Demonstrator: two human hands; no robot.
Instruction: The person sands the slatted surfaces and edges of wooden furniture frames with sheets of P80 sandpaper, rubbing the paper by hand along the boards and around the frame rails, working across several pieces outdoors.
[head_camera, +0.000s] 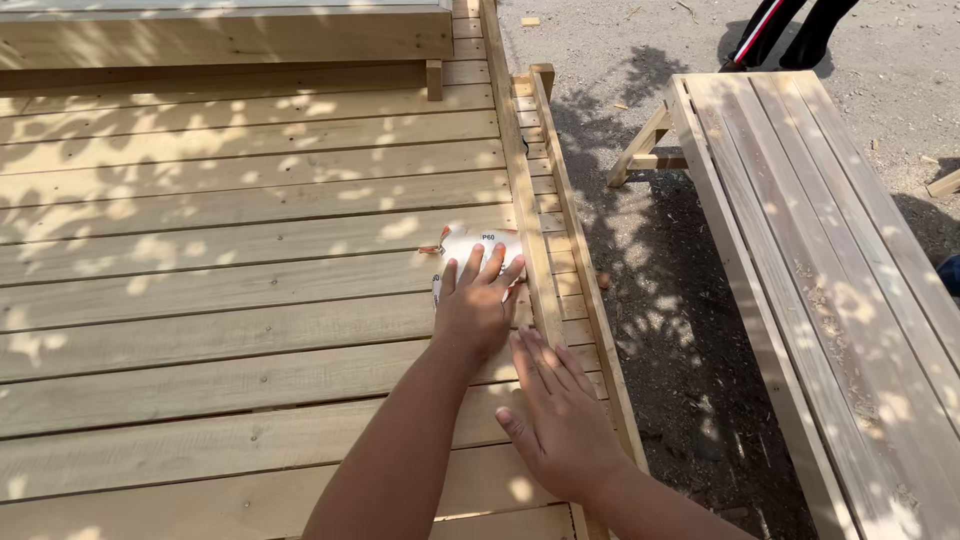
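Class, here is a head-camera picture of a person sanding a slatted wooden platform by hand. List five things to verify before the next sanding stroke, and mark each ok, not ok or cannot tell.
1. Left hand flat on the sheet of sandpaper: ok, fingers spread over it.
2. Sandpaper lying flat on the plank: ok, though its near part is hidden under the hand.
3. Right hand steadying the work: ok, palm down on the planks beside the raised edge rail.
4. Right hand clear of the sandpaper: ok, it lies apart, nearer the camera.
5. Abrasive side worn or fresh: cannot tell, it faces down.
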